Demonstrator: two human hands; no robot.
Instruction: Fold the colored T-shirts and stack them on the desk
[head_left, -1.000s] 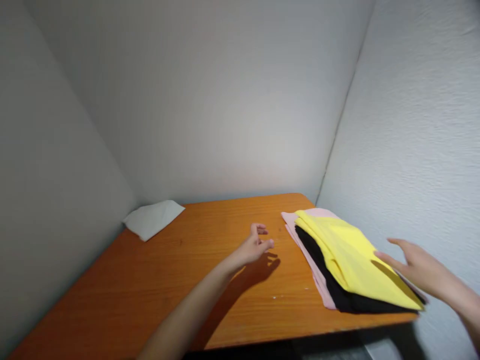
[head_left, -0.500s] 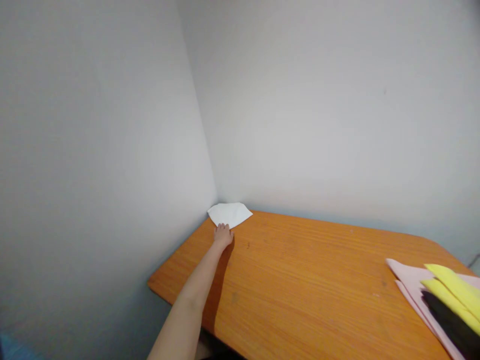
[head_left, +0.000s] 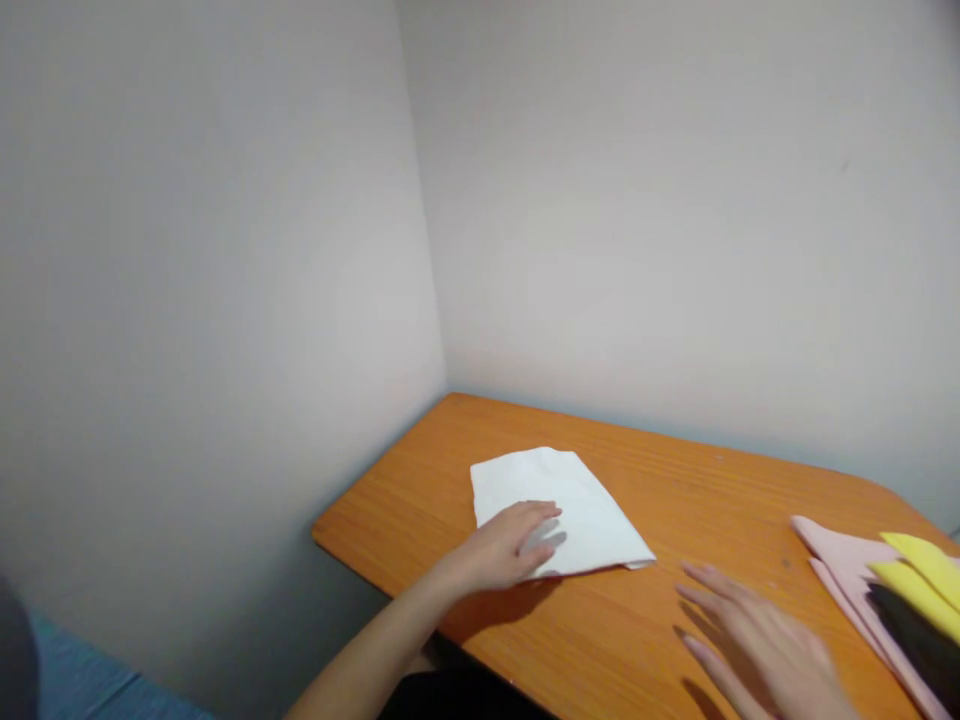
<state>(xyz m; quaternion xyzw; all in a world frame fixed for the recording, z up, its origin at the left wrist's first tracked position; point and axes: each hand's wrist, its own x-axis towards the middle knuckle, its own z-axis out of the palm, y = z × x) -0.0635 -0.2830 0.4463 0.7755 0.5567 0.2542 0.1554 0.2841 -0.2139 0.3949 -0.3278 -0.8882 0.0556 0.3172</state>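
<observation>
You've drawn the white cloth (head_left: 574,495) from the table (head_left: 405,500) corner to five o'clock, within reach. Left hand (head_left: 504,548), right hand (head_left: 765,630): fingers spread.

Inscriptions: texts, labels, brands, numbers and signs, none legible.

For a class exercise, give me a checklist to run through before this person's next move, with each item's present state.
1. White cloth lying on the table: ok.
2. Left grip over the white cloth's near part: ok.
3. Left grip pressing on it: cannot tell.
4. Right grip at the white cloth: not ok, apart from it.
5. White cloth apart from the pink cloth, yellow cloth and black cloth: ok.
</observation>
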